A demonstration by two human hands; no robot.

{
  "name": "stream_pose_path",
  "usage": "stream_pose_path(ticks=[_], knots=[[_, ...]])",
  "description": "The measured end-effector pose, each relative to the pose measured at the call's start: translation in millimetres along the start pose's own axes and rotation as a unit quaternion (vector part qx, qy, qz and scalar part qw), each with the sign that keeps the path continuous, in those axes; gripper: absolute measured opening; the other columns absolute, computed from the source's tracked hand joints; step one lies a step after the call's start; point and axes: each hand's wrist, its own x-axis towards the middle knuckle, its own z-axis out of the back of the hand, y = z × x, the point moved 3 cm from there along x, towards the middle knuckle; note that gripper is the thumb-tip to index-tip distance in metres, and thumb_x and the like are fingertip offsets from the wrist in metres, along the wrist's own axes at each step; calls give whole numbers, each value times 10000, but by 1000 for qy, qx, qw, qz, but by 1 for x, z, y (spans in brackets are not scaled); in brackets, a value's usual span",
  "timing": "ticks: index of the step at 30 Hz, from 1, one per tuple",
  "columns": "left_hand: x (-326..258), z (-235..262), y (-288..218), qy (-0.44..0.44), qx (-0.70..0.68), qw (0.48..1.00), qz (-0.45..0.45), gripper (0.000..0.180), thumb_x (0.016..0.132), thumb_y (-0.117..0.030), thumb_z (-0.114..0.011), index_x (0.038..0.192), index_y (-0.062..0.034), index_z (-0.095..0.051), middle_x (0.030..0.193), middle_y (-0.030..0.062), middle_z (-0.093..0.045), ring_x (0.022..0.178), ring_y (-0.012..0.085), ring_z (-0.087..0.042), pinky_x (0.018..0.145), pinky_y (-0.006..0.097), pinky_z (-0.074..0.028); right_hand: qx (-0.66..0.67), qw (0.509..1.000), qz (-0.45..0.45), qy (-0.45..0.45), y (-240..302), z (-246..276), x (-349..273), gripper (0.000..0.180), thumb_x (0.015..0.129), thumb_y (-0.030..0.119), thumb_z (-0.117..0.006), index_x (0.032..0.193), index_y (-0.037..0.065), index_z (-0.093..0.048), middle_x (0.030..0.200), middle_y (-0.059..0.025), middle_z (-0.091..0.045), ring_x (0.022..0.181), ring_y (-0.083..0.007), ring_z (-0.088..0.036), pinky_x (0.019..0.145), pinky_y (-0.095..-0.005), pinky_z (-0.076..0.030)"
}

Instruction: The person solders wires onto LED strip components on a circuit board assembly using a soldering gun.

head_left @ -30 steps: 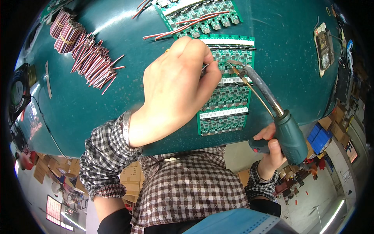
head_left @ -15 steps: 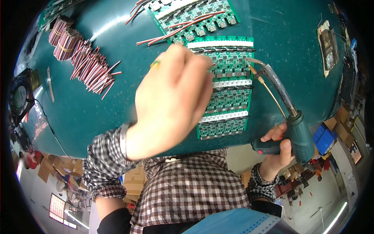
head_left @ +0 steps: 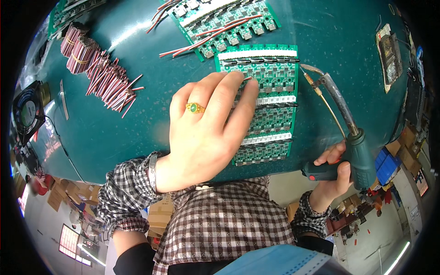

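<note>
Now left hand (head_left: 206,133) presses circuit board (head_left: 263,103) — soldering gun (head_left: 343,137) beside.

left hand (head_left: 206,130) on circuit board (head_left: 263,103) — right hand (head_left: 332,172) gripping soldering gun (head_left: 348,146)

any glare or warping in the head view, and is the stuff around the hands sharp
Head view: strong fisheye bend, black corners, the green table curving at its rim; a pale glare streak on it beside the wire bundles; the left hand, circuit board panel and soldering gun are sharp.
</note>
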Motion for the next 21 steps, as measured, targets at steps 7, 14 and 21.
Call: stream_pose_path(ticks=[7,14,21], knots=[[-1,-2,-1,4,-5,1000,1,432,690,-83,-724,1114,-94,-640,1137,55,-579,979,228,-579,805,355,-424,-4,1000,4,5,1,2,1,433,866,250,-573,1109,-96,-480,755,-117,-502,582,-191,-521,484,-298,-489],[1,-1,1,15,-18,1000,-10,429,690,-67,-718,1111,-83,-636,1140,60,-580,980,226,-584,803,357,-430,2,1000,-8,-10,2,1,1,434,839,241,-602,1095,-94,-499,742,-112,-509,587,-204,-544,502,-306,-502],[3,-3,4,2,-17,1000,-20,403,686,-48,-704,1084,-78,-648,1123,64,-583,967,235,-581,794,358,-438,-16,1000,-3,-7,2,5,0,440,869,290,-577,1095,-77,-489,756,-100,-501,603,-192,-536,506,-291,-489]])
